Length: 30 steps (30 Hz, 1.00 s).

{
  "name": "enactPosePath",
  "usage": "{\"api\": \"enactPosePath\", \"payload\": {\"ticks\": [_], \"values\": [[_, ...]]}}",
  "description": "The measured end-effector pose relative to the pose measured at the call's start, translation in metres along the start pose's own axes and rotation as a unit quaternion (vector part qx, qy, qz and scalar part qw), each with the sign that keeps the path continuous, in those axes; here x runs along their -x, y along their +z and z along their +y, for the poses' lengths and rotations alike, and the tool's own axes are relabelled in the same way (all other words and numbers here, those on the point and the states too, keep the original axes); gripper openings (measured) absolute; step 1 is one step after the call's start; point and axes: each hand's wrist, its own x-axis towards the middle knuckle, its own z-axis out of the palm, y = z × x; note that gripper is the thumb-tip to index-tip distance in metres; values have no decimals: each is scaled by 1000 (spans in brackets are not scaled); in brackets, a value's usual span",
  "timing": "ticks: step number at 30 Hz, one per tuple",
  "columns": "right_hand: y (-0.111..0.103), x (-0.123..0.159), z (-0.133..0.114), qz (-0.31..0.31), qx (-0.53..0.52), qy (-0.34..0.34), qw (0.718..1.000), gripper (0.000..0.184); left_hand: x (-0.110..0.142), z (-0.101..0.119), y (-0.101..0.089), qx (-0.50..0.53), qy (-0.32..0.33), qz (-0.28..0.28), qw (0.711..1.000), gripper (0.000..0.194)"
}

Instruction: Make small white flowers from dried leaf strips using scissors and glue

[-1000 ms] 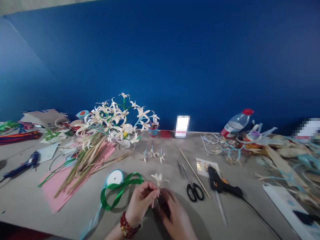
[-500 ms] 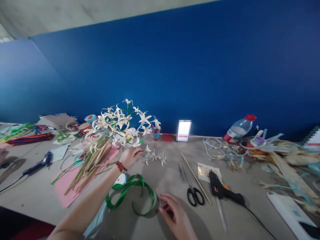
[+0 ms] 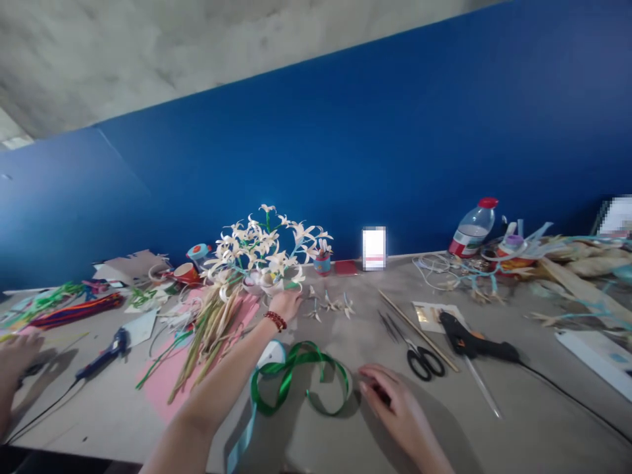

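Note:
My left hand [image 3: 286, 304], with a red bead bracelet at the wrist, reaches far across the table to the base of a bunch of cream paper flowers [image 3: 261, 247] on straw stems; its fingers are hidden. Several small loose flowers [image 3: 330, 305] lie just right of it. My right hand [image 3: 392, 407] rests low on the table with fingers curled over something dark that I cannot make out. A loop of green ribbon [image 3: 301, 378] lies between my arms.
Black scissors [image 3: 419, 359], a wooden stick [image 3: 417, 329] and a black glue gun [image 3: 471, 342] lie right of centre. A water bottle [image 3: 471, 227] stands at the back. A blue glue gun [image 3: 106, 349] lies left. Another person's hand [image 3: 17, 352] shows at the left edge.
My left hand left the flower it held near my right hand and stretched out to the flower bunch. The view tilted up and shifted left, bringing another person's hand into view.

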Motion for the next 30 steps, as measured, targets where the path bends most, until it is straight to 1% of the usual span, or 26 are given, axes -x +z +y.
{"api": "enactPosePath", "payload": {"ticks": [2,3,5,8,10,12,14,15,16,18,20,22,26,30], "values": [[-1,0,-1,0,14,0,1000,30,12,-6,-13,-15,4,9,1000,23],[-2,0,-2,-6,20,-4,1000,31,21,-10,-23,-26,2,19,999,18],[-4,-1,-4,-23,32,-15,999,33,47,-21,-48,-39,-12,57,998,16],[-6,-1,-3,-38,51,-36,997,35,105,-42,-91,-66,-57,127,988,21],[-5,-2,2,-43,63,-48,996,35,149,-55,-112,-92,-99,168,976,24],[-4,-2,8,-48,74,-58,994,36,186,-66,-121,-122,-139,198,963,24],[-3,-2,13,-46,84,-67,993,35,211,-74,-119,-145,-163,207,954,24],[-2,-1,15,-43,87,-72,993,35,217,-76,-114,-153,-166,205,953,24],[-2,-1,16,-40,90,-79,992,34,219,-77,-108,-158,-163,197,954,23],[-2,-1,17,-33,96,-93,990,33,213,-77,-92,-163,-144,171,961,21],[-2,-2,17,-27,101,-110,988,32,198,-77,-79,-166,-120,147,968,19],[-3,-2,15,-25,102,-125,987,32,180,-78,-71,-171,-112,143,968,20],[-3,-1,13,-20,107,-138,984,30,155,-88,-68,-179,-142,177,957,19],[-2,0,11,-18,111,-132,985,32,146,-94,-69,-157,-159,189,956,17]]}}
